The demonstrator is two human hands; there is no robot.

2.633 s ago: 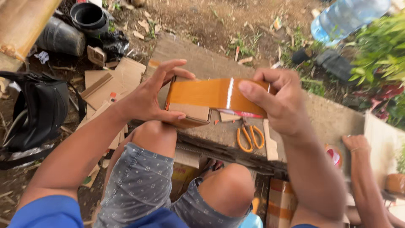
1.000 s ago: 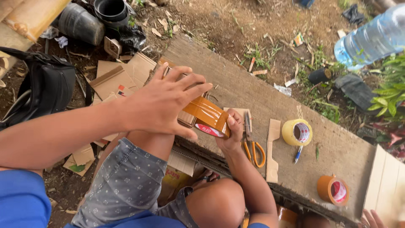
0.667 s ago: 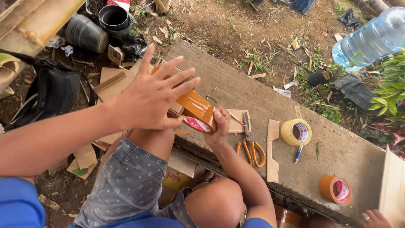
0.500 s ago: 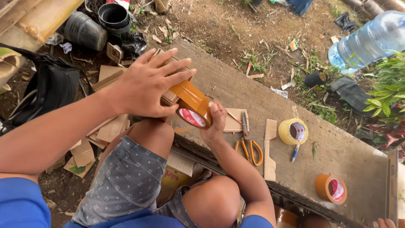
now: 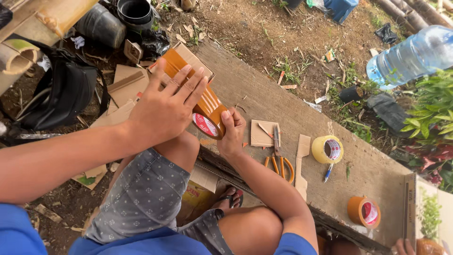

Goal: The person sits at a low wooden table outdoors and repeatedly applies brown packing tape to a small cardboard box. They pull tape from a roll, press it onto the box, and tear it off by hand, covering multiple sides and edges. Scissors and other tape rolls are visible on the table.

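On the box (image 5: 188, 59), tape roll (image 5: 210, 123) further along

Quick count of what's on and around the counter (image 5: 264, 94)

Three tape rolls: a brown one (image 5: 210, 123) in hand, a yellow one (image 5: 327, 149), an orange one (image 5: 364, 212). One pair of scissors (image 5: 278, 158), one pen (image 5: 328, 173), one box (image 5: 181, 59), one water jug (image 5: 413, 54), one black bag (image 5: 61, 92). Two loose card pieces (image 5: 261, 133) by the scissors, plus two black pots (image 5: 134, 12) up top.
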